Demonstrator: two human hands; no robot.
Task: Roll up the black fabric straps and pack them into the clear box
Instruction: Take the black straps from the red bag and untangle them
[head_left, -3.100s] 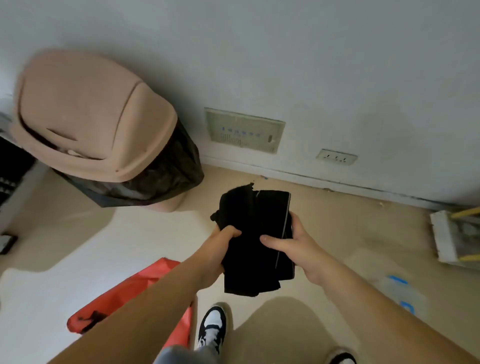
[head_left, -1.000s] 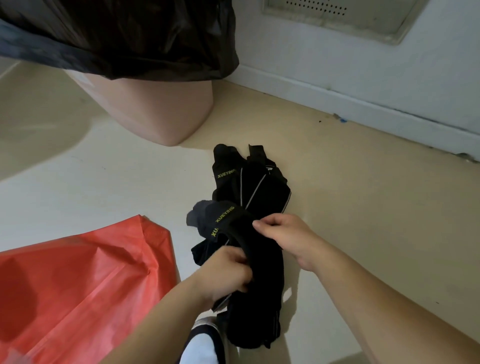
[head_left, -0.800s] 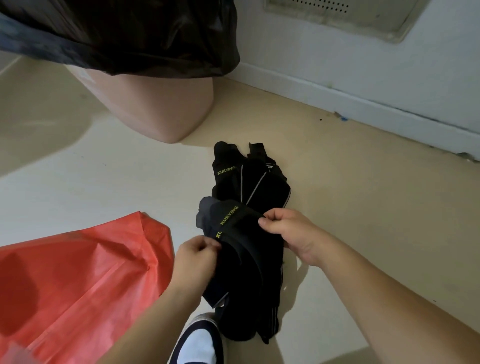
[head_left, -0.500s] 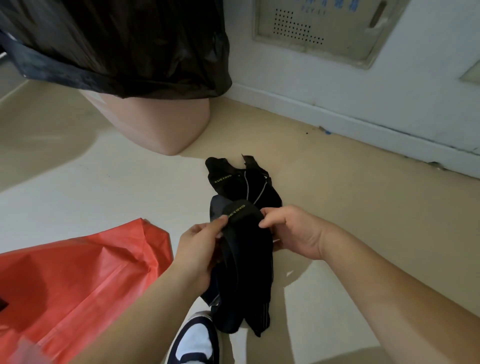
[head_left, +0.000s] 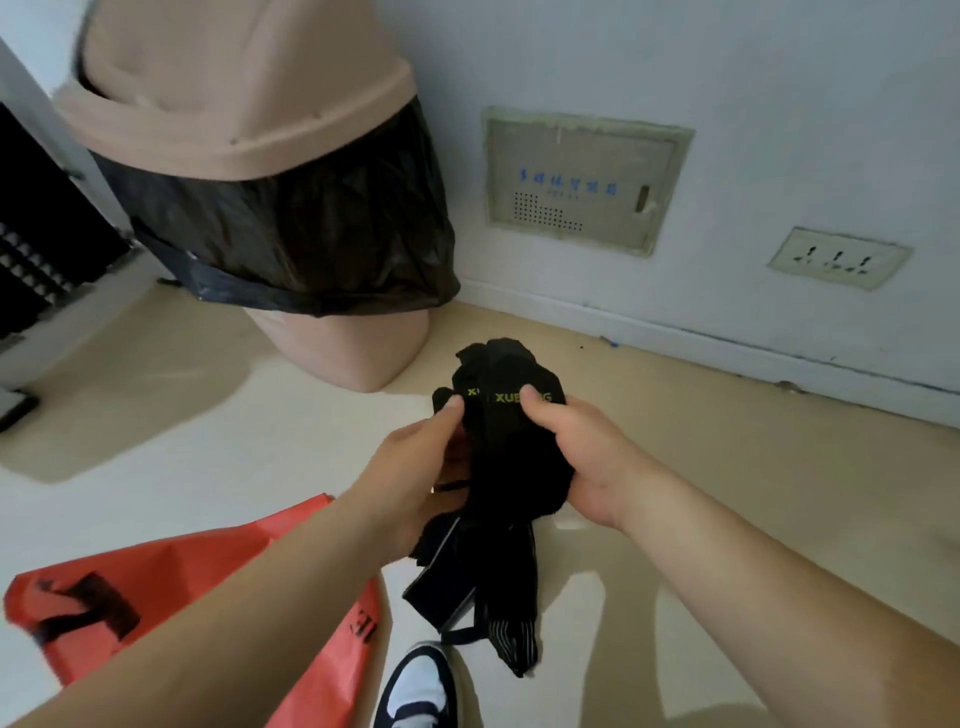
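Note:
A bundle of black fabric straps (head_left: 511, 457) with yellow-green lettering hangs in the air in front of me, above the floor. My left hand (head_left: 415, 467) grips its left side, thumb up near the lettering. My right hand (head_left: 566, 447) grips the right side, thumb pressed over the lettering. Loose strap ends (head_left: 498, 613) dangle below my hands. No clear box is in view.
A pink swing-lid bin (head_left: 244, 104) with a black liner (head_left: 311, 244) stands by the wall at left. A red plastic bag (head_left: 171, 597) lies on the floor under my left arm. My shoe (head_left: 421, 686) is at bottom centre. A wall panel (head_left: 582, 176) and socket (head_left: 839, 257) sit behind.
The straps have been lifted off the floor and gathered into one bunch between both hands. My view has risen, so the whole bin and the wall panel now show.

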